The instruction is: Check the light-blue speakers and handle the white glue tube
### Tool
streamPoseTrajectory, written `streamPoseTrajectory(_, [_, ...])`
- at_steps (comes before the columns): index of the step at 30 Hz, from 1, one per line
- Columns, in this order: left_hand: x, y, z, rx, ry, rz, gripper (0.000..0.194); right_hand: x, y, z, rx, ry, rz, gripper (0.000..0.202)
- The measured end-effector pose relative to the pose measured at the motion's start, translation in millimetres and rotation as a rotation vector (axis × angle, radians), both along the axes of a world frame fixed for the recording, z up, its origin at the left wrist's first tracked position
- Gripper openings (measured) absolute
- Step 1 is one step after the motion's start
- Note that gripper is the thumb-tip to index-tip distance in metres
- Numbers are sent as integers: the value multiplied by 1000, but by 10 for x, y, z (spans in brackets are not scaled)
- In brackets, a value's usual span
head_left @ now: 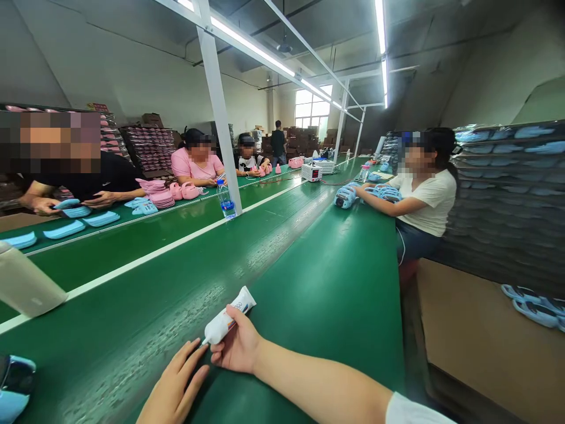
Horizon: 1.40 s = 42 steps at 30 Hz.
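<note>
We found the right hand [238, 347] closed around a small white tube [227, 321], thumb on top, the tube lying slantwise with its narrow tip pointing down and to the left. The tip sat just at the fingertips of the left hand [176, 383], which lay flat on the green conveyor belt [309, 282] with its fingers extended and close together, holding nothing that we could make out. Whether anything had come out of the tip, we could not tell.

Across the belt a person in a black shirt [106, 176] handled light blue soles [66, 229], several of which lay in a row on the far strip. Further along, a person in a pink shirt [196, 165] sat behind stacked pink shoe parts [161, 197]. A water bottle [226, 200] stood beside a white post [218, 106]. On our side, a person in a white shirt [430, 197] worked at blue shoes [346, 195]. A brown cardboard sheet [477, 335] lay to the right, with dark stacked trays [507, 206] behind it.
</note>
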State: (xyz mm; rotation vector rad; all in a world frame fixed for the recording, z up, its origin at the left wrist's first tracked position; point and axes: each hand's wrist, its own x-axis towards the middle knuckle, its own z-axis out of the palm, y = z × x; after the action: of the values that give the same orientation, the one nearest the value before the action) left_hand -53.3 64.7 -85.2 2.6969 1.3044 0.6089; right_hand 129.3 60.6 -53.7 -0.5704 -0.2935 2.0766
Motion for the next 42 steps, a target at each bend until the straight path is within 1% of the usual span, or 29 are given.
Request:
streamPoseTrajectory(3, [21, -4, -21, 4, 72, 50, 47, 4, 1, 5, -35, 37, 10, 49])
streamPoseTrajectory(5, [53, -32, 10, -30, 154, 113, 51, 5, 2, 10, -47, 50, 10, 50])
streamPoseTrajectory(7, [97, -84, 82, -46, 254, 213, 56, 7, 0, 17, -56, 59, 14, 50])
streamPoseTrajectory(9, [142, -155, 180, -8, 332, 336, 59, 9, -8, 21, -65, 67, 15, 50])
streamPoseTrajectory(11, [178, -233, 286, 51, 363, 440, 59, 12, -19, 18, -76, 77, 9, 49])
streamPoseTrajectory(13, [204, -301, 375, 66, 359, 504, 58, 12, -29, 9, -88, 87, -1, 49])
streamPoseTrajectory(15, [223, -349, 431, 57, 345, 527, 56, 11, -36, -2, -102, 94, -11, 49])
streamPoseTrajectory(17, [233, -376, 448, 54, 339, 524, 55, 9, -41, -9, -112, 99, -16, 48])
streamPoseTrajectory(19, [237, -390, 440, 64, 325, 527, 54, 7, -48, -10, -117, 104, -20, 47])
streamPoseTrajectory(22, [240, -400, 420, 77, 267, 582, 56, 8, -62, -5, -118, 109, -33, 47])
streamPoseTrajectory(25, [254, -404, 419, 47, 193, 642, 58, 11, -80, -1, -118, 112, -46, 46])
streamPoseTrajectory(27, [266, -404, 423, 31, 149, 659, 58, 12, -89, 0, -117, 114, -54, 46])
streamPoseTrajectory(31, [276, -401, 409, 32, 105, 642, 58, 4, -97, 3, -114, 111, -60, 47])
streamPoseTrajectory(42, [245, -376, 359, 41, 80, 629, 59, 0, -106, 38, -143, 97, -67, 48])
